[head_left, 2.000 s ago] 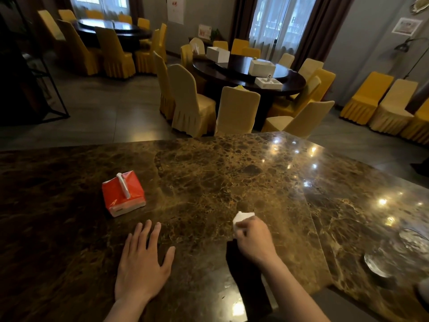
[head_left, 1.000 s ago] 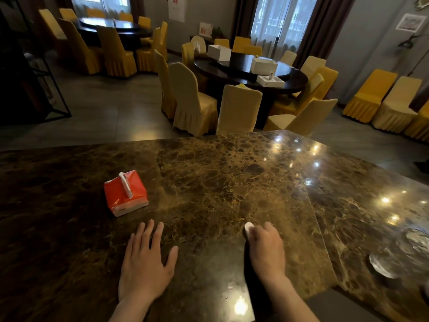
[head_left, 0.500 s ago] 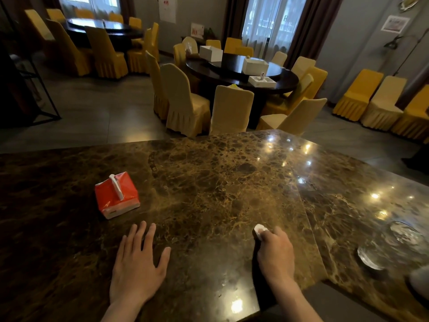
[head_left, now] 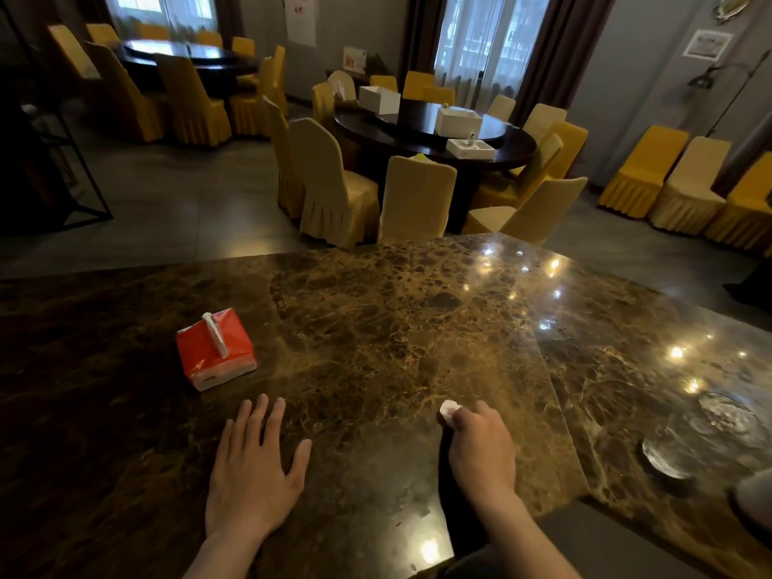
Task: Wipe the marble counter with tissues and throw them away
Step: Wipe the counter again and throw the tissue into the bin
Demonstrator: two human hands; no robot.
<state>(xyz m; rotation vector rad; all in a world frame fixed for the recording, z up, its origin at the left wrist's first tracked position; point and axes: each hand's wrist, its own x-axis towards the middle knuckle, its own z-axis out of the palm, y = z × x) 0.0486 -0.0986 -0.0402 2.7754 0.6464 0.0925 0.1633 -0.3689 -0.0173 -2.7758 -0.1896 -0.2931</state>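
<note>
A brown marble counter (head_left: 376, 328) fills the lower half of the view. My right hand (head_left: 480, 449) presses a small white wad of tissue (head_left: 448, 409) onto the marble near the front edge; only the tip of the tissue shows past my fingers. My left hand (head_left: 255, 465) lies flat on the counter with fingers spread and holds nothing. A red tissue pack (head_left: 215, 353) with a white tissue sticking out of its top stands behind my left hand.
A glass dish (head_left: 706, 436) sits on the counter at the right. Beyond the counter stand a round dark dining table (head_left: 434, 131) with white boxes and many yellow-covered chairs (head_left: 330, 181). A dark metal rack (head_left: 62, 160) is at the left.
My right hand has slid the tissue a little to the right along the counter over the last two seconds. My left hand has stayed flat in place.
</note>
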